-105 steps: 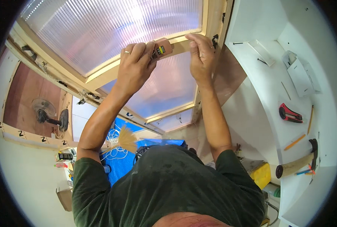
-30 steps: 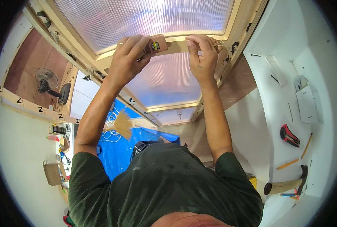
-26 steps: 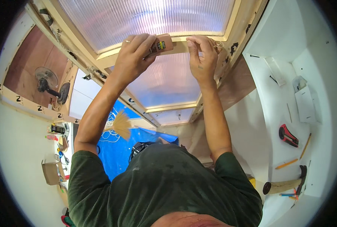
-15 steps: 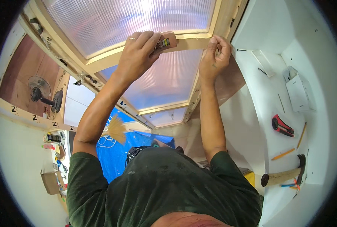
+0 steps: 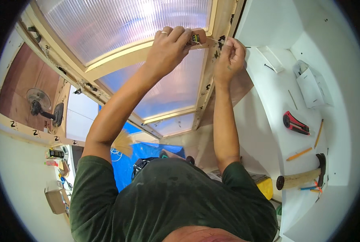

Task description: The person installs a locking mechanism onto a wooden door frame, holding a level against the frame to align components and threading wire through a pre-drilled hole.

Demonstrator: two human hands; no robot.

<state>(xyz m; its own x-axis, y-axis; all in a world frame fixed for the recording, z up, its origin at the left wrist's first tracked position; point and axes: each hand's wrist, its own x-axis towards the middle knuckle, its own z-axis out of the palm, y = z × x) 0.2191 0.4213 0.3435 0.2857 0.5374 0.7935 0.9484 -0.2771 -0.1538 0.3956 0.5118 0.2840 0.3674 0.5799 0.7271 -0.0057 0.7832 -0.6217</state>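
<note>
Held up against the wooden crossbar [image 5: 123, 60] of a framed panel, my left hand [image 5: 168, 50] is closed round a small brown block [image 5: 199, 37] with a dark and yellow label. Loose pale strands hang at the block. A thin pale string [image 5: 214, 39] runs from the block to my right hand [image 5: 230, 59], whose thumb and fingers pinch it close to the frame's right upright. Ribbed translucent sheets [image 5: 127, 26] fill the frame above and below the crossbar. My fingers hide part of the block.
On the white shelf [image 5: 279, 121] at right are a red-and-black utility knife [image 5: 296, 123], pencils [image 5: 299, 154], a hammer [image 5: 303, 178] and a white box [image 5: 310, 86]. Left stand a fan [image 5: 46, 111] and an open carton [image 5: 56, 199]. A blue tarp [image 5: 147, 147] covers floor below.
My left hand and the block have moved right along the crossbar, closer to my right hand. The string between them now shows clearly. The view has shifted slightly.
</note>
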